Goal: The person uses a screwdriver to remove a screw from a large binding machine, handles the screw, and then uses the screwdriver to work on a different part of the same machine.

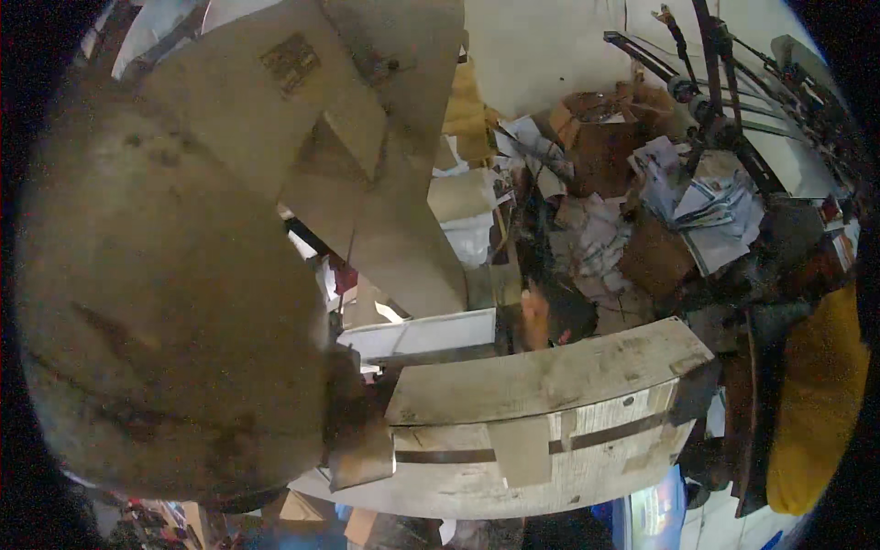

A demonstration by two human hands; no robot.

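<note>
Neither of my hands can be made out. A large, stained brown cardboard sheet (174, 293) fills the left side and hides what is behind it. Folded cardboard flaps (367, 220) stand beside it toward the middle. Below the centre lies a pale wooden crate or plank piece (550, 376) with dark slots and a strip of tape-like brown material (521, 452) across it. A dark, blurred shape (353, 394) sits between the sheet and the wood; I cannot tell what it is. Behind the wood shows a blurred orange-pink patch (534, 316), also unclear.
Crumpled papers (720, 206) and an open cardboard box (600, 137) pile up at the far right. Black metal stand-like bars (720, 110) rise there. Yellow cloth (816, 412) hangs at the right edge. A white board edge (422, 335) lies behind the wood.
</note>
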